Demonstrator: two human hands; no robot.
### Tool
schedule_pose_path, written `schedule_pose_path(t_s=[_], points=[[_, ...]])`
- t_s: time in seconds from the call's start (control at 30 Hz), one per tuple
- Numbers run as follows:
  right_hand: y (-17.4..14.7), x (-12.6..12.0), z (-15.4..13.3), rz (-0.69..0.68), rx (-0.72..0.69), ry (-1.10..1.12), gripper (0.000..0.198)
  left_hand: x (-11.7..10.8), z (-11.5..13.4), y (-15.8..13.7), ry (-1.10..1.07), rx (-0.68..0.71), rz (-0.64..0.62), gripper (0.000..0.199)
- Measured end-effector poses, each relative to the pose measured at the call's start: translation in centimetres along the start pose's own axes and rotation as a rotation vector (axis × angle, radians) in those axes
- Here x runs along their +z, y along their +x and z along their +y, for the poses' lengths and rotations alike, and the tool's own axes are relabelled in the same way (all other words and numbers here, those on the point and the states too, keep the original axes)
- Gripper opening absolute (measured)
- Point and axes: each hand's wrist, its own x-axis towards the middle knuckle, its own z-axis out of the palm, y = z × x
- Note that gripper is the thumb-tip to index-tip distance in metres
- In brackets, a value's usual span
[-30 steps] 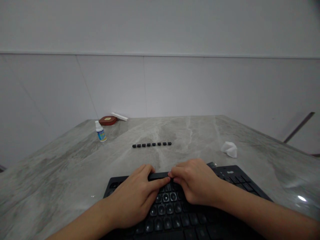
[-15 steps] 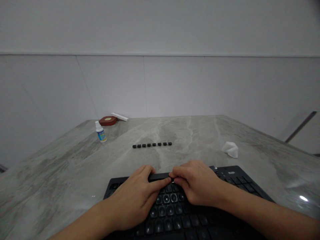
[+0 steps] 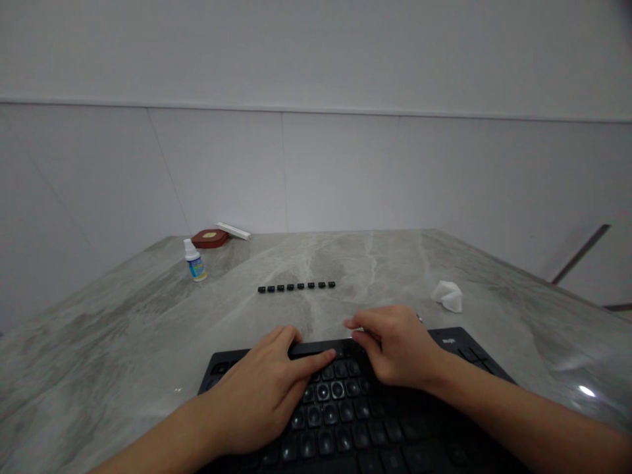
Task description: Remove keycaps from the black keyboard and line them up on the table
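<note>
A black keyboard (image 3: pixel 330 413) lies at the near edge of the view, partly under both forearms. My left hand (image 3: pixel 269 388) grips its back edge, fingers over the rim and thumb stretched along the upper key row. My right hand (image 3: pixel 395 342) is curled just above the back edge, right of the left thumb. Its forefinger and thumb are bent toward each other with a small gap at the tips. A thin, bright glint shows by the right thumb tip; what it belongs to is too small to make out. Beyond the keyboard, several small black keycaps (image 3: pixel 301 286) stand in a row.
A white spray bottle (image 3: pixel 195 262) with a blue label stands at the left. Behind it are a reddish-brown box (image 3: pixel 210 239) and a white strip-like object (image 3: pixel 233 231) by the wall. A crumpled white tissue (image 3: pixel 448 296) lies to the right on the grey marbled table (image 3: pixel 385 263).
My right hand has lifted up and away from the left thumb, off the upper key row. The left hand stays on the keyboard. The view has shifted slightly.
</note>
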Motion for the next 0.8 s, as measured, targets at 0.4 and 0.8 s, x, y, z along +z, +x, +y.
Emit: schedule_pose_path(t_s=[0.4,0.8], points=[[0.54,-0.1,-0.51,-0.157,-0.05,-0.01,0.019,-0.04,0.03,-0.01,-0.021,0.008,0.021,0.044],[0.69,-0.16,-0.59,-0.178,-0.082,-0.028,0.014,0.04,-0.01,0.01,-0.022,0.021,0.032,0.042]])
